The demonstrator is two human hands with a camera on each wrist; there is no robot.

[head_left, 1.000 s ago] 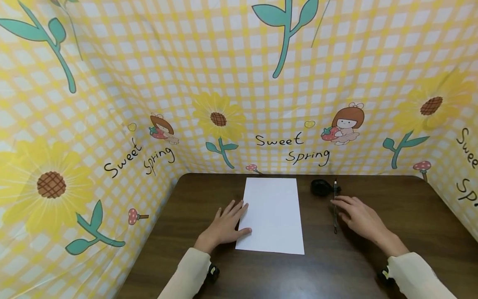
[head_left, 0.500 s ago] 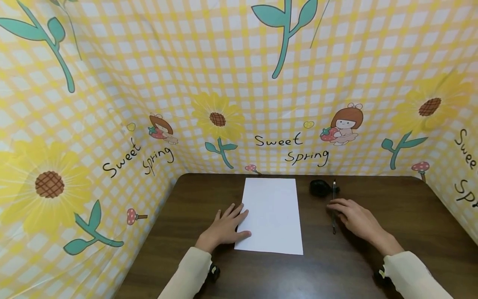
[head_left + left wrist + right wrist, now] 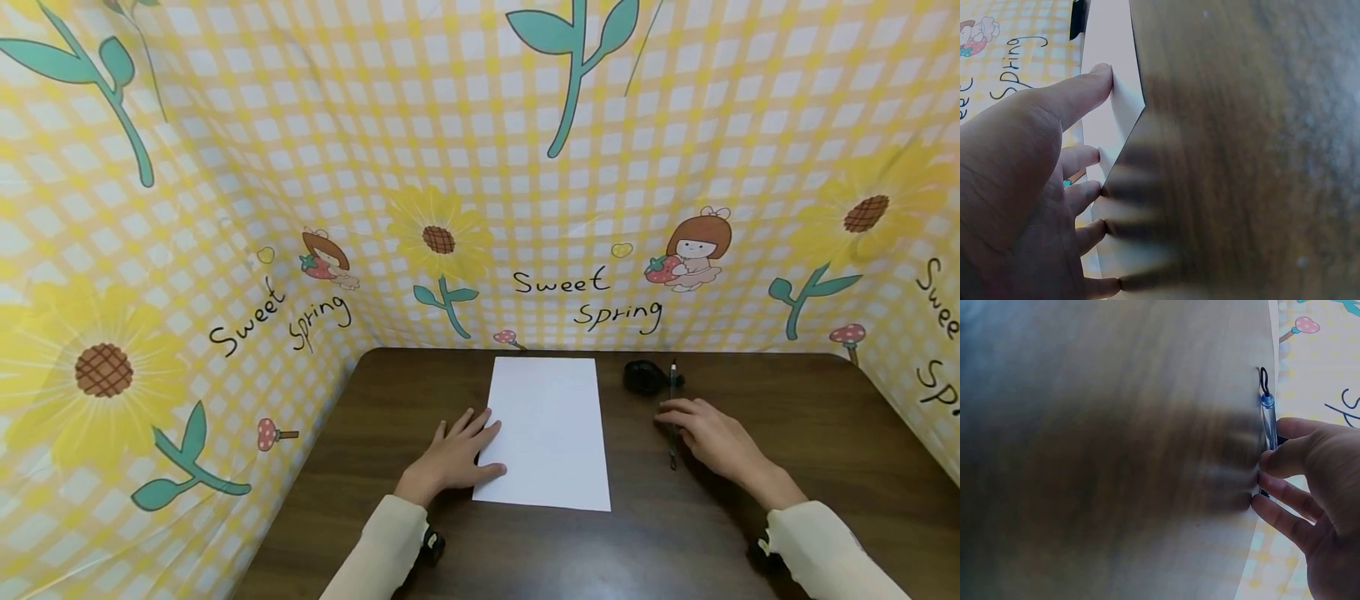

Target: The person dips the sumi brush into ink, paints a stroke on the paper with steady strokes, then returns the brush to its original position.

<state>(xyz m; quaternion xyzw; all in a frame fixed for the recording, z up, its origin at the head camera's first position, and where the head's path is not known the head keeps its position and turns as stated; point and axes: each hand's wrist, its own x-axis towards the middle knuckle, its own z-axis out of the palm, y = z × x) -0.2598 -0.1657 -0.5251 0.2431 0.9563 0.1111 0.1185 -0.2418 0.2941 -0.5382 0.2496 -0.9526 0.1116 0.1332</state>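
Observation:
A blank white sheet of paper lies on the brown table in the head view. My left hand rests at its left edge, fingers spread, with thumb and some fingertips on the paper. To the right of the sheet lies a slim writing brush with a clear shaft and a black cord loop at the near end. My right hand pinches the brush around its middle, the thumb on one side and the index finger on the other. The hand hides part of the shaft.
Behind the brush, near the table's back edge, sits a black rounded object whose kind is unclear. A yellow checked cloth with flowers and lettering hangs around the table at the back and sides.
The right hand's fingers have shifted slightly left across the brush and closed in on it. The left hand, paper and black object stay almost in place.

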